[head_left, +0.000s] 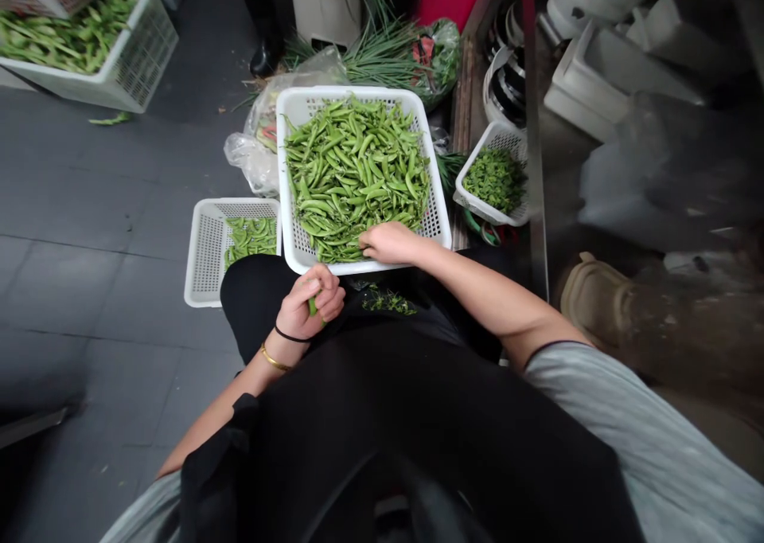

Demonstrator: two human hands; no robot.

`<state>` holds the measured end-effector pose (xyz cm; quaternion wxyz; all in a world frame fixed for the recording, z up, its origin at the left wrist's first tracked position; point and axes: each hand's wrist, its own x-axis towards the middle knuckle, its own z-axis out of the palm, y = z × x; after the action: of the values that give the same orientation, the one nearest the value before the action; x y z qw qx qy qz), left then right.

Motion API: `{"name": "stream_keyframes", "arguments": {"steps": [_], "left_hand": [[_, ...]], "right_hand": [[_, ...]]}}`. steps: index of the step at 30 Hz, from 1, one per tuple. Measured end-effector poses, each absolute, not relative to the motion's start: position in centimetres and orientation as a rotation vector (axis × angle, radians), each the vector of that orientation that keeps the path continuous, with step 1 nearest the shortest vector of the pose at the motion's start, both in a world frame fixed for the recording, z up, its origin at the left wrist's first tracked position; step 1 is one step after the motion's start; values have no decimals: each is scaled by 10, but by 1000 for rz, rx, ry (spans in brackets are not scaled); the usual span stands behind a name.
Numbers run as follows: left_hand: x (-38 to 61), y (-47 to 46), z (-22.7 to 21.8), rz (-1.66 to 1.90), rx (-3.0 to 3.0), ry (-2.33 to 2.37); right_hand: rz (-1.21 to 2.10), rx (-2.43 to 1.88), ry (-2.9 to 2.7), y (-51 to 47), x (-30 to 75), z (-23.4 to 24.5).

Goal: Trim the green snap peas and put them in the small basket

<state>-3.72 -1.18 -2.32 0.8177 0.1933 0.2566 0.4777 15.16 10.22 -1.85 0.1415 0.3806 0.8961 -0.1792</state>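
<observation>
A white plastic basket (pixel 438 208) in front of me is heaped with green sugar snap pea pods (pixel 364 161). Just outside its near edge, above my lap, my left hand (pixel 311 298) is closed around a pea pod (pixel 313 306) whose green end shows between the fingers. My right hand (pixel 391 243) reaches over the near rim into the pods. Its fingers are curled together against the heap, and the pods hide what is between the fingertips. Small green trimmings (pixel 387 300) lie on the dark cloth below the basket.
A smaller white basket (pixel 203 248) with pods stands at left; another with trimmed green bits (pixel 494 178) is at right. Spring onions (pixel 382 57) and plastic bags (pixel 254 157) lie behind. A crate of pods (pixel 134 69) is far left. A metal post (pixel 534 129) rises at right.
</observation>
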Motion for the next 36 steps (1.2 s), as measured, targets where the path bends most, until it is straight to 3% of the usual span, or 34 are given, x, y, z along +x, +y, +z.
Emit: {"name": "stream_keyframes", "arguments": {"steps": [6,19,29,36], "left_hand": [[-31,-15,-20,927,455,699],[-16,-15,-24,783,513,968],[-15,-17,-25,805,509,970],[-23,-12,-32,815,485,980]], "right_hand": [[-441,939,2497,125,116,-67],[-260,1561,2503,99,180,-26],[-452,1244,2513,116,143,-46],[-425,1303,2554,129,165,-38]]}}
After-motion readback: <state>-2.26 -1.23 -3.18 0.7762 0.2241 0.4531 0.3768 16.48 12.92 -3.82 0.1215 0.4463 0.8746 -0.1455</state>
